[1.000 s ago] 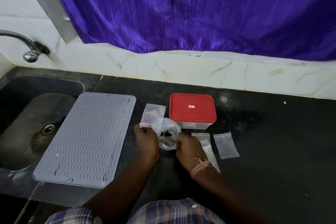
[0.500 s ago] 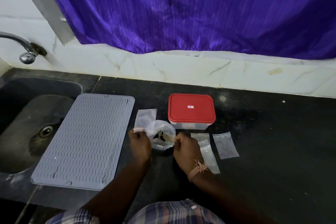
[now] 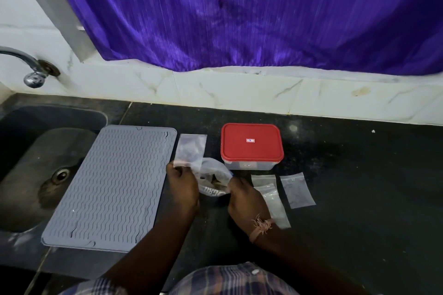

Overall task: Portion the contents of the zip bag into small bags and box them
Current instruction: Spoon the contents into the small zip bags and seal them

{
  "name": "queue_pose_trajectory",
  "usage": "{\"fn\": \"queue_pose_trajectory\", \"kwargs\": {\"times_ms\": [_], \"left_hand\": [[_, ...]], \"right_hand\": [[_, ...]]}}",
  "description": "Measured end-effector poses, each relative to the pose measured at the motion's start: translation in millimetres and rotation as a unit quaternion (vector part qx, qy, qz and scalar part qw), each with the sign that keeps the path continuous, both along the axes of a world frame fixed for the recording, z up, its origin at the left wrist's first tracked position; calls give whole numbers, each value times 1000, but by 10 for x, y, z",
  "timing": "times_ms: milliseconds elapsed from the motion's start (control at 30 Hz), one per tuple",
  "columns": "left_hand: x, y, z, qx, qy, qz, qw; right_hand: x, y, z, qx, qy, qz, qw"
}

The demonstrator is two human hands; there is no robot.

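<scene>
— At the bottom edge of the frame, what shows?

— A checked shirt [image 3: 230,280], and two bare forearms reaching up toward the middle. The right wrist wears a frayed pinkish thread band [image 3: 261,225].

— And the hands?

— The left hand [image 3: 183,185] has its fingers pinched on the lower edge of a small clear bag [image 3: 190,149], which stands up from the grip, and it also holds the left side of the zip bag [image 3: 213,179]. The right hand [image 3: 247,199] is closed on the zip bag's right side, so the bag hangs between both hands at frame centre with dark contents visible inside.

— What lies to the right of them?

— Two more small bags on the black counter [image 3: 359,199]: one long one [image 3: 272,199] just beside the right hand, partly under the wrist, and another [image 3: 297,190] near it, apart.

— Left side?

— A grey ridged mat [image 3: 112,187], overlapping the edge of the dark sink [image 3: 31,151].

— Further up?

— A clear box with its red lid [image 3: 251,141] on, just above the zip bag. Beyond it — white marble tiles, a tap [image 3: 31,69] at left, and a purple curtain [image 3: 251,14].
</scene>
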State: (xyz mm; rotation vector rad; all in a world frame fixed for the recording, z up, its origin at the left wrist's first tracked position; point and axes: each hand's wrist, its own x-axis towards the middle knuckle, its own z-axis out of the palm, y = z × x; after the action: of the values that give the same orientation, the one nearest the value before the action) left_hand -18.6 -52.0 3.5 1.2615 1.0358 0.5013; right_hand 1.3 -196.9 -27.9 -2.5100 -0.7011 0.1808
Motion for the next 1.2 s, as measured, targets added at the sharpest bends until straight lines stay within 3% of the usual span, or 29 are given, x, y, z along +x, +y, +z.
{"fn": "queue_pose_trajectory", "kwargs": {"times_ms": [133, 233, 367, 533, 733, 933, 1200], "left_hand": [[-65, 33, -84, 2, 10, -22, 1000], [-73, 3, -65, 12, 4, -57, 998], [-58, 9, -82, 27, -14, -65, 997], [-108, 30, -130, 55, 17, -78, 995], [-78, -51, -220, 99, 89, -89, 987], [-45, -5, -306, 39, 106, -49, 992], [97, -52, -337, -73, 38, -3, 997]], "right_hand": [[-18, 68, 93, 49, -32, 20, 998], [-9, 105, 32, 11, -32, 65, 997], [-1, 72, -37, -36, -25, 50, 998], [-8, 40, 8, -10, -43, 10, 999], [73, 27, -45, -70, -72, 15, 995], [119, 36, -72, -6, 29, -43, 999], [130, 59, -62, -20, 37, -54, 998]]}}
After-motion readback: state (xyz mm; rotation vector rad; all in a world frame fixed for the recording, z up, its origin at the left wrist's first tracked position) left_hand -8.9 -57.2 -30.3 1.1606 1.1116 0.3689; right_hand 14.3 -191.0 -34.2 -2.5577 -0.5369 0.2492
